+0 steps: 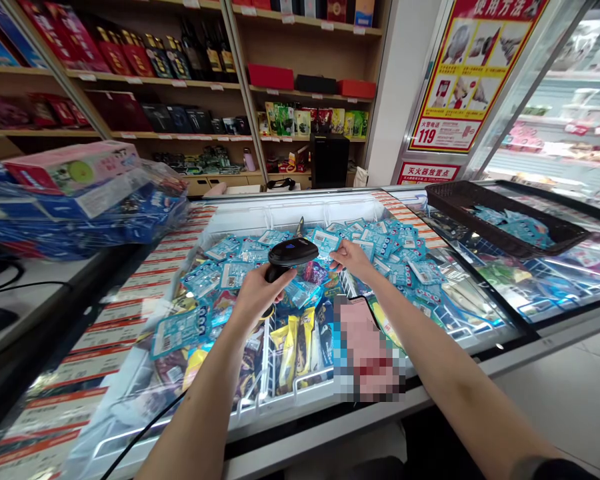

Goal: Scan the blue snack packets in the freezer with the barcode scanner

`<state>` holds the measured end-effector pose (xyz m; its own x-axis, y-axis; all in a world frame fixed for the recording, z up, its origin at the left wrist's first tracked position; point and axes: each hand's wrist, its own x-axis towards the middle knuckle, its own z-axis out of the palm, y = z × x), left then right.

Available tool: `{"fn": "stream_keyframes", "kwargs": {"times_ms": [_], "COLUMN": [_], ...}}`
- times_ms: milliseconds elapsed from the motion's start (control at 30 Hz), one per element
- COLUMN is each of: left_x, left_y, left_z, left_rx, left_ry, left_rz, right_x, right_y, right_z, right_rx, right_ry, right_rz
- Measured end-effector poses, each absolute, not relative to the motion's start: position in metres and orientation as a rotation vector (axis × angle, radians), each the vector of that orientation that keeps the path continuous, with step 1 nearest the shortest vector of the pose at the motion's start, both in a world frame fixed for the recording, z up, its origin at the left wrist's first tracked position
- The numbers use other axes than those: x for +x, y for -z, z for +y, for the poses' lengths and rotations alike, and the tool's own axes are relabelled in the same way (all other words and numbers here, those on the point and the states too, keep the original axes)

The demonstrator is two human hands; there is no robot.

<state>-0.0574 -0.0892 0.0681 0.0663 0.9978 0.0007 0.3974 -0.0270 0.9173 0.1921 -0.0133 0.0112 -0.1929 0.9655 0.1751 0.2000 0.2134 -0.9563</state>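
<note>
My left hand (261,293) is wrapped round the handle of a black barcode scanner (294,251), whose head points forward and away from me. Just right of it, my right hand (351,259) pinches the edge of a blue packet (325,241) with a white barcode label. Many similar blue packets (403,248) lie spread over the glass top of a chest freezer (300,393). A phone (363,340), blurred by blocks, rests near the front edge beneath my right forearm. Yellow-wrapped ice creams (297,340) show through the glass.
On the right, a dark woven basket (450,200) holds more blue packets. Stacked boxes in plastic wrap (80,193) stand at the left. Price strips (130,313) run along the freezer's sides. A black cable (145,430) crosses at lower left. Stocked shelves (160,80) line the back.
</note>
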Motion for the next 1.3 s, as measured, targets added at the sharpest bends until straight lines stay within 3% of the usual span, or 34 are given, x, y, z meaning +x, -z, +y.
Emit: {"fn": "stream_keyframes", "kwargs": {"times_ms": [300, 500, 833, 1300], "left_x": [-0.055, -0.050, -0.051, -0.068], "left_y": [-0.067, -0.069, -0.077, -0.074], "left_z": [-0.091, -0.094, -0.099, -0.082], "left_rx": [1.513, 1.495, 1.567, 1.577], "left_ry": [-0.999, -1.045, -1.015, -1.046], "left_rz": [1.422, 1.476, 1.479, 1.629], "right_x": [0.192, 0.212, 0.229, 0.221], "right_y": [-0.023, -0.035, -0.039, -0.046], "right_z": [-0.011, -0.006, -0.015, -0.026], "right_rx": [-1.201, -1.482, -1.865, -1.845], "right_ry": [-1.022, -0.822, -0.156, 0.143], "right_rz": [-1.453, -1.358, -1.543, -1.711]}}
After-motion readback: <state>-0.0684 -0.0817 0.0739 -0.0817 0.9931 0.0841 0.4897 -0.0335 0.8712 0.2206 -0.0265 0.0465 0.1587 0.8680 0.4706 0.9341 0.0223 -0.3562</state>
